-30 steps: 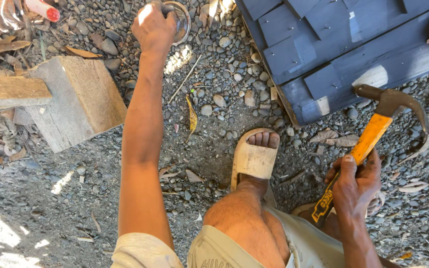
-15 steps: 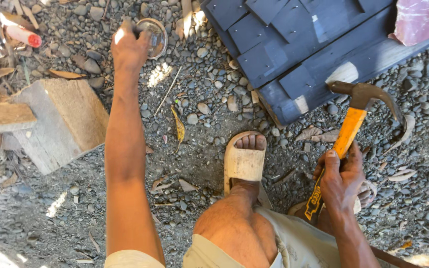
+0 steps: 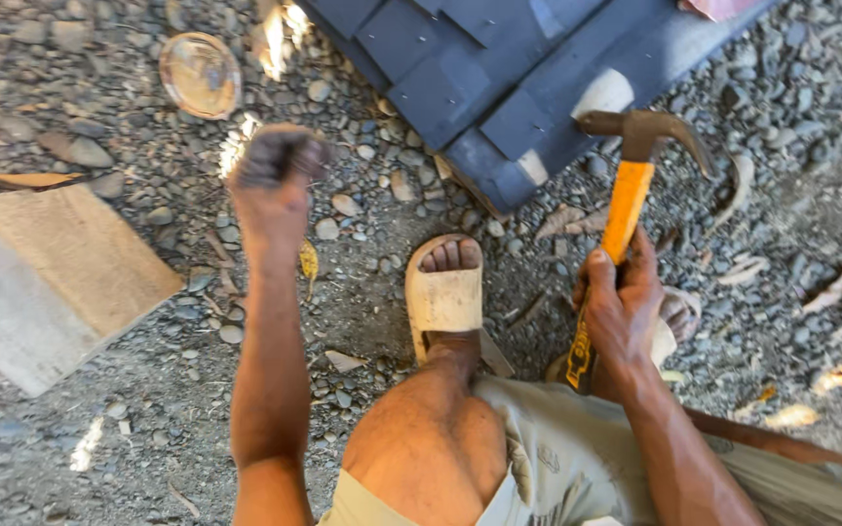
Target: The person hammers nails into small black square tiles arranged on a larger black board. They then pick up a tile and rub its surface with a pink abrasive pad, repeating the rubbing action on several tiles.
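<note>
your right hand [image 3: 624,310] is clamped on the orange-handled claw hammer [image 3: 626,195], head at one o'clock beside the dark shingle panel [image 3: 499,68]. your left hand [image 3: 275,175] is fisted, contents unclear; hold the handle lower for control.

My right hand [image 3: 624,310] grips the hammer [image 3: 626,209] low on its orange handle, with the shaft running up and slightly right. Its dark, rusty claw head sits at the top, the curved claw pointing right, just over the edge of the dark panel [image 3: 499,68]. My left hand [image 3: 275,175] is a closed, blurred fist above the gravel, below a round lid [image 3: 200,74].
</note>
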